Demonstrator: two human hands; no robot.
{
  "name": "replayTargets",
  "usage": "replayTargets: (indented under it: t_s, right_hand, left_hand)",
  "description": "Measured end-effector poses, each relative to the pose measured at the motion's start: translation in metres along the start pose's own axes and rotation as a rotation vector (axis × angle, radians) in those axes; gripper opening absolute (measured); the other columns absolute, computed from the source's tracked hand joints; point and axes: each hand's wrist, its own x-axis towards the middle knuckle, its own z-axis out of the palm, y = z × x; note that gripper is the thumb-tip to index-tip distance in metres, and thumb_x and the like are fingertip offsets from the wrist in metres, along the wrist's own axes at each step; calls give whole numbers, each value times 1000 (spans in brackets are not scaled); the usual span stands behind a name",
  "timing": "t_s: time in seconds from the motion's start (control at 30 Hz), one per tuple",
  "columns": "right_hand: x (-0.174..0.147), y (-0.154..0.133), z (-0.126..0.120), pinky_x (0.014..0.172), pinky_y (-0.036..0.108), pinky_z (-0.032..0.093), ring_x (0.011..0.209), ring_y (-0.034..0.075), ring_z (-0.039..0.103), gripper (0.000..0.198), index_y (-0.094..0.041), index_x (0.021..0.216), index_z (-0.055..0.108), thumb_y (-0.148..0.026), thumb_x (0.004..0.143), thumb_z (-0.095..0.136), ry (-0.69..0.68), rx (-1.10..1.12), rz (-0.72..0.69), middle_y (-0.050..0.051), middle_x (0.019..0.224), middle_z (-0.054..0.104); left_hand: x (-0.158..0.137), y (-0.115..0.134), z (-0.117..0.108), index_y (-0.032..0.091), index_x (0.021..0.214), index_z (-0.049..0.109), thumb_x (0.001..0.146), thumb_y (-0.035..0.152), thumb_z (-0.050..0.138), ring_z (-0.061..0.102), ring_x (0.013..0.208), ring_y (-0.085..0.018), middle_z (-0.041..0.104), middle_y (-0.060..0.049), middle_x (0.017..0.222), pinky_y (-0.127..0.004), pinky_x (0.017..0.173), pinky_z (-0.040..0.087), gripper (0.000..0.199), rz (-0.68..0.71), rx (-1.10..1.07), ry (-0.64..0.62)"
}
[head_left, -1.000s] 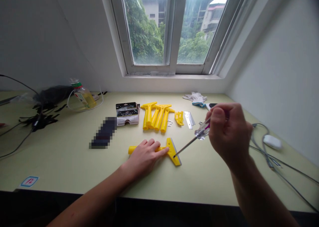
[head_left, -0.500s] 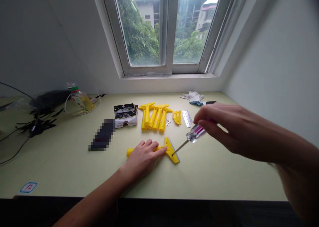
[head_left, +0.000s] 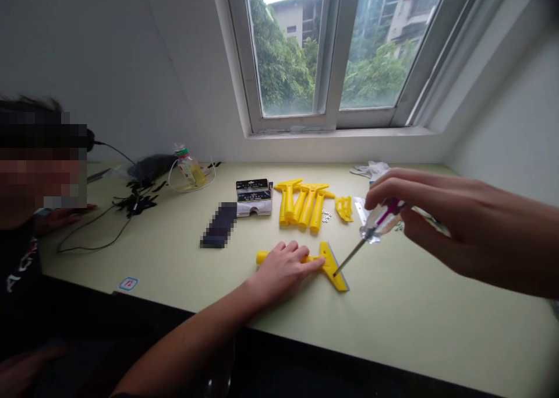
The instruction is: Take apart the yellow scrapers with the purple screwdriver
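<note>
My left hand [head_left: 286, 270] is closed over the handle of a yellow scraper [head_left: 331, 259], pressing it flat to the table, one finger stretched toward its head. A thin metal blade runs along the head's right edge. In my right hand [head_left: 432, 217] is a screwdriver [head_left: 373, 226] with a clear and purple handle, held at a slant. Its tip meets the scraper head near the lower end; the screw there is too small to make out. Behind lie several yellow scraper handles [head_left: 301, 203], small nuts [head_left: 325, 215], yellow plastic pieces [head_left: 344, 208] and a blade [head_left: 360, 210] partly behind my right hand.
Black and white boxes [head_left: 254, 197] and a pixelated dark object [head_left: 219, 225] lie left of the handles. A bottle of yellow liquid [head_left: 191, 169], cables and black scraps [head_left: 135, 200] are farther left. A glove [head_left: 370, 169] lies at the back. Another person [head_left: 20, 258] sits at left.
The view has swung left, bringing the other person into sight. My right hand's fingers have opened somewhat around the screwdriver handle. The tip stays on the scraper head, and my left hand keeps its hold.
</note>
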Motion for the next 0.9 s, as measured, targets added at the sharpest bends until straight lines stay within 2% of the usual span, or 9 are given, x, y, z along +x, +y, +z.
replayTargets:
  t_s: [0.23,0.33,0.47,0.57,0.63,0.7,0.77,0.83,0.9]
  right_hand:
    - [5,-10,-2,57,34,50,68,21,63,24,-25,110,56,-37,89,55,-187,-75,43,5,87,66]
    - [3,-13,-8,59,33,52,68,19,63,24,-24,110,54,-34,88,57,-202,-85,80,5,89,66]
    - [7,-20,-20,73,36,54,81,21,66,17,-24,98,66,-35,87,62,-295,-80,-3,5,96,70]
    - [13,-22,-29,86,36,53,98,21,67,23,-30,110,69,-31,89,59,-369,-108,-55,2,111,72]
    - [15,-22,-32,88,36,52,103,21,67,30,-29,118,67,-27,91,54,-411,-168,-83,1,116,72]
    - [17,-22,-32,83,37,52,100,23,68,33,-23,121,66,-28,93,49,-413,-278,-121,5,114,72]
    - [19,-21,-29,75,38,51,88,24,70,33,-18,115,69,-32,95,46,-394,-386,-154,8,103,75]
    - [22,-21,-28,68,35,49,74,22,68,32,-19,105,70,-35,96,44,-410,-428,-155,7,91,75]
    - [25,-20,-30,67,33,47,71,19,66,27,-22,104,69,-31,95,44,-477,-390,-132,5,89,74]
  left_hand:
    - [0,1,0,33,138,45,98,21,43,52,95,-21,58,-5,106,-33,81,40,42,2,-18,9]
    - [0,1,1,34,138,46,98,21,42,51,95,-21,58,-4,106,-34,80,39,42,-5,-18,9]
    - [1,0,3,35,139,45,98,21,43,51,96,-22,58,-4,107,-34,80,39,43,1,-28,6]
    - [1,0,3,34,138,46,98,21,42,51,96,-22,58,-4,106,-34,81,39,42,2,-33,-3]
    - [1,0,3,34,139,46,99,21,41,51,96,-21,58,-4,106,-34,81,39,42,1,-34,-8]
    - [0,0,3,34,139,45,99,21,41,51,96,-21,58,-4,106,-34,81,39,43,-1,-34,-8]
    - [0,0,4,35,139,46,99,22,40,51,96,-22,58,-4,107,-35,81,39,42,-4,-32,-7]
    - [0,0,5,35,139,45,99,22,40,51,96,-22,58,-4,107,-35,81,40,42,-5,-30,-7]
    - [1,0,6,35,139,45,99,22,40,52,97,-22,58,-4,108,-35,82,40,42,-4,-31,-7]
